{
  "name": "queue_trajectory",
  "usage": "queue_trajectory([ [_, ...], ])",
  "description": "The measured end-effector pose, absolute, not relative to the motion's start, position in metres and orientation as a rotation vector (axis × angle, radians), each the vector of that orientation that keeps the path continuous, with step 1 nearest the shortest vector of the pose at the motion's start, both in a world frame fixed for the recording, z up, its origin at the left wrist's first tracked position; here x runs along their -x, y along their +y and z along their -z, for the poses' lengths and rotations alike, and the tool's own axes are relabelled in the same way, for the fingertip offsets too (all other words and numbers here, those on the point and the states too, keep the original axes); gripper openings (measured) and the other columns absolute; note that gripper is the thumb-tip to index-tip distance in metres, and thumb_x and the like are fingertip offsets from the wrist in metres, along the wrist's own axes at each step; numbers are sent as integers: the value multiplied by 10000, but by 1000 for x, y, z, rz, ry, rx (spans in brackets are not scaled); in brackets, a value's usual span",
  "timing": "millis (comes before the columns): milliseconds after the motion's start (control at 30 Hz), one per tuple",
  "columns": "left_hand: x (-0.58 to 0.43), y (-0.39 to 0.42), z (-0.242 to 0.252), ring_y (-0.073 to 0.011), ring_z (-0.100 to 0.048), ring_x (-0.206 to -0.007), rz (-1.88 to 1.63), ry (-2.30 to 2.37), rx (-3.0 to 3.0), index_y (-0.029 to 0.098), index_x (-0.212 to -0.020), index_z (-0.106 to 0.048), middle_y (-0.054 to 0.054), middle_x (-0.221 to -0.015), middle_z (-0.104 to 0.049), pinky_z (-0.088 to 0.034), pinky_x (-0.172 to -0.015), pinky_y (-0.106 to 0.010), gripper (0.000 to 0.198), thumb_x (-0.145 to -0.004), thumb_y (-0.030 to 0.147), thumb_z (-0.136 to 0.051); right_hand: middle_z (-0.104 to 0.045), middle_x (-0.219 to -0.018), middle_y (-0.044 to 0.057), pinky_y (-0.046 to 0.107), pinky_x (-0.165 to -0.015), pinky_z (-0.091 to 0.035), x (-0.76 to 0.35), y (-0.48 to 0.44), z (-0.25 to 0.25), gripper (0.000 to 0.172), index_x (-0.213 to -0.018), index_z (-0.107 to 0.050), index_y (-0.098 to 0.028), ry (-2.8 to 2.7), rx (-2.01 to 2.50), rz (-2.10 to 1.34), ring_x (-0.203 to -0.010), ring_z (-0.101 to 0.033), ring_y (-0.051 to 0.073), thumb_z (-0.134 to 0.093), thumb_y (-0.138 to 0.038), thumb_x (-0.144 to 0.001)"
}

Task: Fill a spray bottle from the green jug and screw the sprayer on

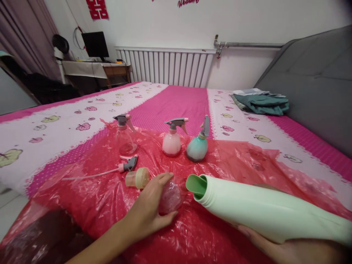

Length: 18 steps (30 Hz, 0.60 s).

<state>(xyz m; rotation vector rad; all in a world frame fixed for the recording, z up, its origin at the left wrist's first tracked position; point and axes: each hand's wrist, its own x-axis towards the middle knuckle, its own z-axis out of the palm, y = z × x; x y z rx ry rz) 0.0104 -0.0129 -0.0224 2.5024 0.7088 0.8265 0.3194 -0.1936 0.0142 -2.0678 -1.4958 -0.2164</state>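
My left hand (154, 205) is wrapped round a clear pinkish spray bottle (171, 198) that has no spray head on it. My right hand (272, 244) grips a large pale green detergent bottle (255, 201) from below. It lies nearly level, its darker green pouring spout (196, 184) pointing left, close to the clear bottle. I cannot tell whether the two touch. A loose grey-and-pink spray head (128, 164) with a long tube lies to the left, near a yellowish cap (137, 178).
Behind my hands stand a clear spray bottle (125, 141), a pink one (171, 144) and a teal one (197, 148). Red plastic sheeting (225, 157) covers the near part of the bed (181, 99). Folded clothes (261, 102) lie far right by a grey headboard (310, 80).
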Motion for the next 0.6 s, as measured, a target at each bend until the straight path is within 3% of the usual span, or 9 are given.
queue_trajectory([
  [233,-10,-13,21,-398,-627,-1402,-785,722,-2523,311,-1634,-268,-166,-1541,-588,-557,-1161,-626,918,-870,220,-769,-728,-1418,97,689,-1104,-475,-304,-190,-32,553,-1423,-633,-350,-1521,2124,194,-1304,-652,452,-600,-650,-960],
  [433,-9,-14,26,-391,-616,-1416,-812,723,-2494,309,-1646,-292,-159,-1564,-583,-544,-1181,-614,907,-876,239,-766,-769,-1342,83,623,-1104,-518,-306,-190,-31,619,-1407,-668,-338,-1505,2131,233,-1277,-689,442,-660,-692,-900],
  [600,-10,-12,29,-391,-619,-1417,-835,718,-2479,312,-1655,-306,-150,-1566,-591,-536,-1190,-614,908,-877,250,-770,-742,-1394,101,692,-1123,-482,-306,-190,-28,618,-1399,-672,-326,-1497,2134,208,-1303,-670,476,-616,-712,-920],
])
